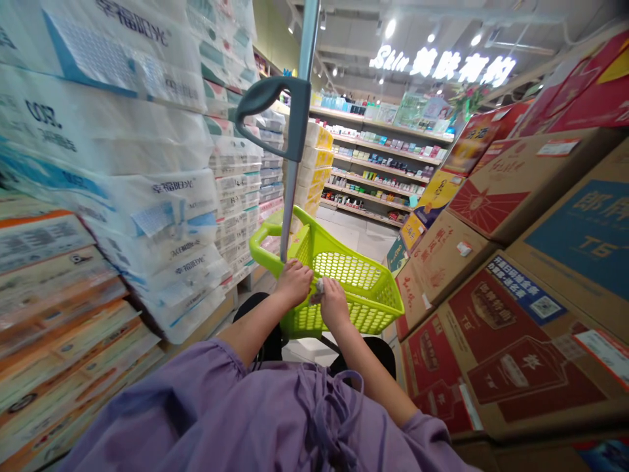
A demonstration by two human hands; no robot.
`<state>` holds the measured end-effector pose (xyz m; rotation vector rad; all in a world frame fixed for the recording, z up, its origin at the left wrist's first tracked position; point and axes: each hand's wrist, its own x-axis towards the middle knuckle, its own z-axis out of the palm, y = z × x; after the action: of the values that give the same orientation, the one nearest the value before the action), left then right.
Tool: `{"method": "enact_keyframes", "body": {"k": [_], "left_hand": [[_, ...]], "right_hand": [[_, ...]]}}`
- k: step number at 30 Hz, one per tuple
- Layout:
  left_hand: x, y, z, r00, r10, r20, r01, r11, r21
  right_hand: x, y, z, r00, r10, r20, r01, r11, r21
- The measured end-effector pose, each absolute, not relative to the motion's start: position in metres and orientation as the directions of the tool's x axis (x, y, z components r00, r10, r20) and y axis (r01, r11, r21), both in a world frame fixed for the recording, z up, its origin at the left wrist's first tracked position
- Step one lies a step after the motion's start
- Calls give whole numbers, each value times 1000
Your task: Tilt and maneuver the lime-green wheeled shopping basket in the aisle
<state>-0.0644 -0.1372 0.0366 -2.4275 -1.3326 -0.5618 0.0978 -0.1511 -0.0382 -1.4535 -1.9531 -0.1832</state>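
A lime-green rolling shopping basket (pixel 356 261) stands in front of my knees, its lattice walls and bare inner floor visible. My left hand (pixel 295 283) is closed over the near rim, just below the tall metal pole (pixel 289 203). Beside it, my right hand (pixel 335 304) has curled fingers around a small crumpled grey-white wad (pixel 318 288), which looks like cloth or tissue. The wad rests against the basket's near rim, between the two hands. Most of it is hidden by the right fingers. The pole carries a grey-blue handle (pixel 275 118).
Wrapped tissue packs (pixel 167 196) are stacked high along the left. On the right, cardboard cartons (pixel 521 354) form a wall close to the basket. Pale floor (pixel 351 226) runs ahead to shelves of small goods (pixel 383 157) under a lit sign.
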Motion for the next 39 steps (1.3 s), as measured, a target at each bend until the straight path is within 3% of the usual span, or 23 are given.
{"method": "enact_keyframes", "body": {"k": [5,11,18,26,32,39], "left_hand": [[-67,-138,34,513,719,469,840,-532,-104],[-61,-137,36,514,730,450,844,-525,-112],[-58,-133,36,530,709,466,836,-528,-149],[-55,-137,37,518,718,464,845,-514,-148],[-55,-133,38,523,715,465,843,-514,-159],[-58,-138,39,534,723,439,838,-520,-162]], "right_hand": [[130,-160,-52,-134,763,632,887,377,-266],[144,-165,-58,110,750,652,927,160,-340],[107,-156,-42,-103,784,612,902,332,-274],[128,-162,-53,146,739,657,901,174,-397],[97,-154,-43,-114,766,632,889,363,-279],[150,-170,-68,49,731,680,923,227,-311]]}}
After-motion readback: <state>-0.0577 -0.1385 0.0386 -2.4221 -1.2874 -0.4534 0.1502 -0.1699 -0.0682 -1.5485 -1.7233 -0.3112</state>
